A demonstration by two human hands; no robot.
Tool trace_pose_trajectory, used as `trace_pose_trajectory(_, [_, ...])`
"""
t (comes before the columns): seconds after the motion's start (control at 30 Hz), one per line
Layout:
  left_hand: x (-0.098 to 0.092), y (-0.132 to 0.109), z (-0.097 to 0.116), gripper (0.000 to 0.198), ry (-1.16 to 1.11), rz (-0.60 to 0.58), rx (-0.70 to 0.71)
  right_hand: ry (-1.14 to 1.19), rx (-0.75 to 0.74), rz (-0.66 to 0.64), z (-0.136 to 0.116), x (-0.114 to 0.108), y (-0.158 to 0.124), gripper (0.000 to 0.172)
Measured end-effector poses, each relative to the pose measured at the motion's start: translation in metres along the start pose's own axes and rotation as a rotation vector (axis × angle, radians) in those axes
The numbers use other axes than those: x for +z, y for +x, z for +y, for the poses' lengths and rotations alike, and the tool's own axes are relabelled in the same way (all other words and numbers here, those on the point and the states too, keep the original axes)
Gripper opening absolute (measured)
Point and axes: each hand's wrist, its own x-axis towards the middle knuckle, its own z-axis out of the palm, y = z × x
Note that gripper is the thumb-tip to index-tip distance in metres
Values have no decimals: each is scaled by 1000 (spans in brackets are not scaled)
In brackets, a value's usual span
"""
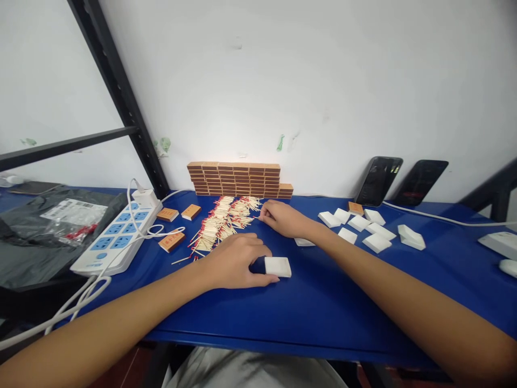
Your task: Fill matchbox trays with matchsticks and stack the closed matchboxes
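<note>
My left hand (236,262) rests on the blue table (315,307) with its fingers curled around a small white inner matchbox tray (278,267). My right hand (283,218) reaches to the right edge of a loose pile of red-tipped matches (222,221), its fingertips pinched at the matches. Another white tray (304,242) lies partly hidden under my right wrist. Behind the pile stands a stacked wall of brown matchboxes (238,179).
Several white trays (365,226) and one brown box (355,208) lie to the right. Three brown boxes (177,223) sit left of the pile beside a white power strip (119,231) with cables. Two phones (378,180) lean against the wall. A grey bag (44,226) lies far left.
</note>
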Motion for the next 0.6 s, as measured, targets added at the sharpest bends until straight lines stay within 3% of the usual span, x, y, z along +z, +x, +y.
trace_pose_trajectory(0.13, [-3,0,-3,38,-9,8,-45,41,-63,32,1,5,0,11])
trace_pose_trajectory(0.23, [-2,1,-3,39,-37,-11,-16,73,-112,1,0,10,1,10])
trace_pose_trajectory(0.37, [1,1,-2,39,-56,-16,16,112,-189,60,-8,19,2,3])
trace_pose_trajectory(0.5, [2,2,-3,37,-62,-14,16,98,-166,107,-15,25,2,4])
trace_pose_trajectory(0.6, [2,1,-5,38,-55,-9,9,79,-132,63,-16,24,2,8])
